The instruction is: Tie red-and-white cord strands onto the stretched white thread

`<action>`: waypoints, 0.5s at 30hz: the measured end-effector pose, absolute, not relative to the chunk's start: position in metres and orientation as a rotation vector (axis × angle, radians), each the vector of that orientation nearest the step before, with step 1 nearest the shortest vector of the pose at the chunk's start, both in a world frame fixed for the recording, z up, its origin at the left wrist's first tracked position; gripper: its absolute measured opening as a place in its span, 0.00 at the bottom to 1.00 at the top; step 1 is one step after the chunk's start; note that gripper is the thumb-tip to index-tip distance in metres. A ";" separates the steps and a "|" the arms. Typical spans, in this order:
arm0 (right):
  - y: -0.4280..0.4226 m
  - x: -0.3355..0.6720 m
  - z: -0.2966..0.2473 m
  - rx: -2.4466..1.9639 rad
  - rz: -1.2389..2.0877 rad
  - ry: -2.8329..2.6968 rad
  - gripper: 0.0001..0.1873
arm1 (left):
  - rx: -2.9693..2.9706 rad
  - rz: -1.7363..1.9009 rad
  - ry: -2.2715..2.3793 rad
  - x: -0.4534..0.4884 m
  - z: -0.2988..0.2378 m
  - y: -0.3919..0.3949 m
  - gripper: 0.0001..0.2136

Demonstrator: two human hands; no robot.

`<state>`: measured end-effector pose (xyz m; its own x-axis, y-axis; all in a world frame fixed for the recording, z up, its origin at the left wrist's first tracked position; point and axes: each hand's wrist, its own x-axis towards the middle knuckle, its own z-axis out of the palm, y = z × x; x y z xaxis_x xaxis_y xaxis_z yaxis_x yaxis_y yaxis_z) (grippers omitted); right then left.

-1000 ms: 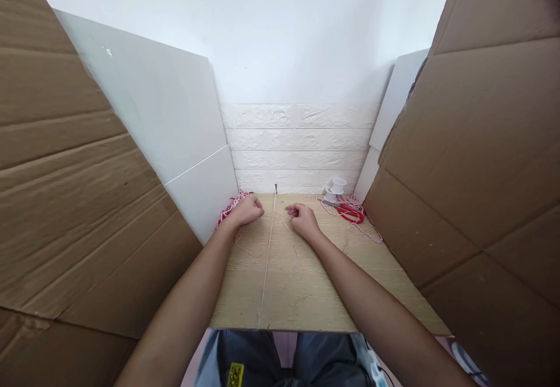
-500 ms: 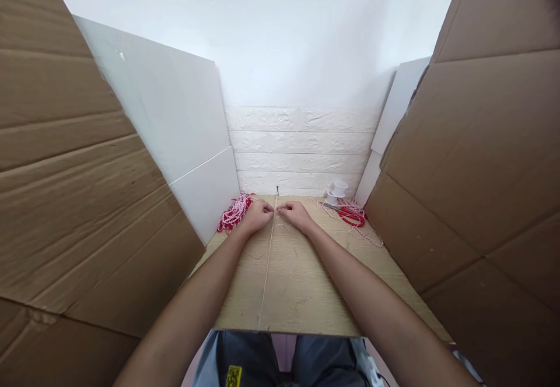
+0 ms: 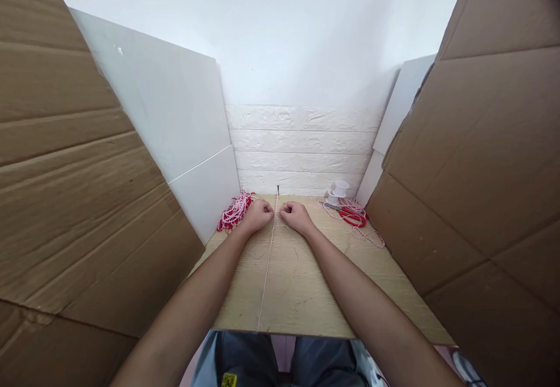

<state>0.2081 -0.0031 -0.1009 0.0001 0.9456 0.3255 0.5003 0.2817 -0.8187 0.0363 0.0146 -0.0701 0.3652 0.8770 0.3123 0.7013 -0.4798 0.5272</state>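
Note:
A pale cord [image 3: 267, 270] runs from a small dark hook [image 3: 277, 189] at the table's back edge down to its front edge. On the left of the cord, my left hand [image 3: 259, 214] is closed in a pinch. Across from it, my right hand [image 3: 296, 217] pinches too, its fingertips a little apart from the cord. A thin thread seems to stretch between the two pinches across the cord. Its ends trail loosely on the wood below my hands.
Left of my hands lies a tangled heap of red and pink-white cord [image 3: 236, 212]. Red-handled scissors [image 3: 352, 217], white spools [image 3: 338, 189] and loose cord are at the back right. Cardboard panels [image 3: 87, 200] flank the wooden table [image 3: 306, 299]; a white brick-patterned wall [image 3: 301, 142] stands behind.
My right hand has moved slightly right, widening the gap between my hands. My left hand stays almost in place, still pinching.

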 end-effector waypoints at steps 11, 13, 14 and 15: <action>0.000 0.206 -0.103 -1.364 0.487 -1.730 0.07 | 2.256 0.845 1.434 0.039 -0.069 0.012 0.12; 0.000 0.207 -0.102 -1.356 0.465 -1.769 0.07 | 2.278 0.834 1.419 0.039 -0.071 0.014 0.11; -0.001 0.207 -0.102 -1.354 0.462 -1.778 0.08 | 2.292 0.828 1.413 0.038 -0.071 0.014 0.10; -0.001 0.207 -0.102 -1.350 0.466 -1.779 0.08 | 2.301 0.827 1.410 0.038 -0.072 0.015 0.10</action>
<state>0.2075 -0.0014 -0.1020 -0.0735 0.9172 0.3916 0.6078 0.3525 -0.7116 0.0383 0.0147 -0.0716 0.3459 0.8859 0.3090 0.7021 -0.4628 0.5412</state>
